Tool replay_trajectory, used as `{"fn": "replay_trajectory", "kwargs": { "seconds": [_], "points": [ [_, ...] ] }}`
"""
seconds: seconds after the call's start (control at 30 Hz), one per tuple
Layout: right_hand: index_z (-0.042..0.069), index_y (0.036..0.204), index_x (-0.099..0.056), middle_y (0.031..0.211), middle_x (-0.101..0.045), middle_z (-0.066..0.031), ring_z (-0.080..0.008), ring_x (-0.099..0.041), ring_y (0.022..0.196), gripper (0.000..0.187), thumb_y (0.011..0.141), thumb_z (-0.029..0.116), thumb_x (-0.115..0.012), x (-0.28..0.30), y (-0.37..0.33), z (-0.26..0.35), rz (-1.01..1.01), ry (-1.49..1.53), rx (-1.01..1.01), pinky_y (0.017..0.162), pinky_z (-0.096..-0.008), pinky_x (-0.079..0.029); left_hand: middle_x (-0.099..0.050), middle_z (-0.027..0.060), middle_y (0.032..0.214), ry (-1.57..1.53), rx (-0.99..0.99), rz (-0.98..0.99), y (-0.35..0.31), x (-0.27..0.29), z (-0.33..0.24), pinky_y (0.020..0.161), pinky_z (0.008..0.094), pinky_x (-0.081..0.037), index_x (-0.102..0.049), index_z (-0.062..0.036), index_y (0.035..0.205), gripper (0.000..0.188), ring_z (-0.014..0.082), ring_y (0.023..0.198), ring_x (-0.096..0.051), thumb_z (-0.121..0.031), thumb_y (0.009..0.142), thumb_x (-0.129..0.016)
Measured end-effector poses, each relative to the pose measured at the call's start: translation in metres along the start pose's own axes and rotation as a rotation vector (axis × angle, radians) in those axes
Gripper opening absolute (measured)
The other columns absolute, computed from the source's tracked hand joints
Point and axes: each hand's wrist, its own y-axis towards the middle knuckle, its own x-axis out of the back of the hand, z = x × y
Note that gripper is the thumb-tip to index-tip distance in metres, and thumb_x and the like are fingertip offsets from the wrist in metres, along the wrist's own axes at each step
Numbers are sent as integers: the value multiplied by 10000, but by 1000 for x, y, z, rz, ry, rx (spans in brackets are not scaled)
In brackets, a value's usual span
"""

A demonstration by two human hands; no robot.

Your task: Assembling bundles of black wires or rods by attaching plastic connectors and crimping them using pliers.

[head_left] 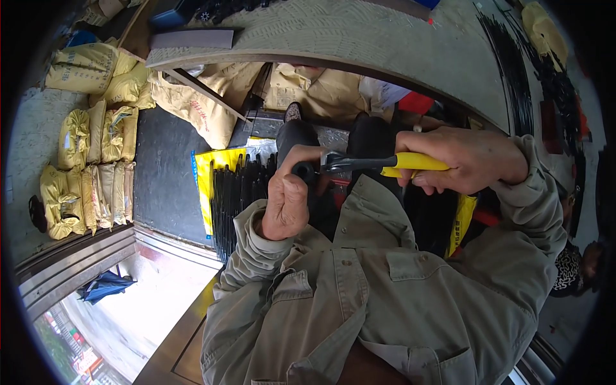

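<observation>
In front of my chest, my right hand [462, 157] is closed around yellow-handled cutting pliers [420, 162]. Their dark metal head points left and meets the fingers of my left hand [285, 204]. That hand is curled around a small black part with a round, hollow-looking end [304, 171]; most of it is hidden by the fingers. Whether the jaws bite on the part cannot be made out. To the left of my lap lies a bundle of long black strips [240, 200] on a yellow bag [203, 183]. More black strips [428, 221] lie under my right forearm.
A grey tabletop [359, 32] spans the far side, with thin black rods [507, 70] on its right. Tan paper sacks [314, 90] stand beneath it. Stacked yellowish sacks [90, 196] line the left wall. A blue umbrella [106, 287] lies beyond the sill at lower left.
</observation>
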Motion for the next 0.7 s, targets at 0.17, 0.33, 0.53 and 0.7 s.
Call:
{"fn": "replay_trajectory", "kwargs": {
  "seconds": [0.17, 0.33, 0.53, 0.7],
  "points": [
    [26, 940, -446, 833, -577, -49, -125, -552, 613, 116, 844, 34, -511, 3, -2, -1, -1, -165, 54, 585, -269, -436, -505, 65, 717, -7, 42, 2, 1, -2, -8, 546, 241, -346, -480, -12, 981, 692, 105, 585, -428, -649, 835, -252],
    [24, 933, -452, 805, -567, -48, -138, -552, 605, 110, 840, 35, -510, 5, -8, -9, -14, -241, 127, 573, -284, -428, -488, 42, 808, -122, -41, 131, 4, 3, 1, 580, 212, -337, -491, 20, 1039, 582, 72, 628, -415, -508, 906, -286],
    [24, 934, -466, 788, -555, -55, -162, -554, 619, 115, 834, 50, -518, 5, -1, -7, -80, -445, 107, 583, -296, -430, -479, 22, 760, 45, -98, 31, 8, -7, 2, 553, 207, -327, -494, 12, 1047, 570, 62, 591, -401, -494, 918, -265],
    [39, 1021, -474, 809, -552, -110, -207, -564, 653, 212, 833, 99, -552, -3, 31, -41, -466, -392, 283, 612, -301, -446, -478, 23, 672, 92, -222, -247, 15, 18, 7, 520, 209, -336, -448, -5, 1142, 559, 71, 556, -423, -480, 924, -249]
  ]
}}
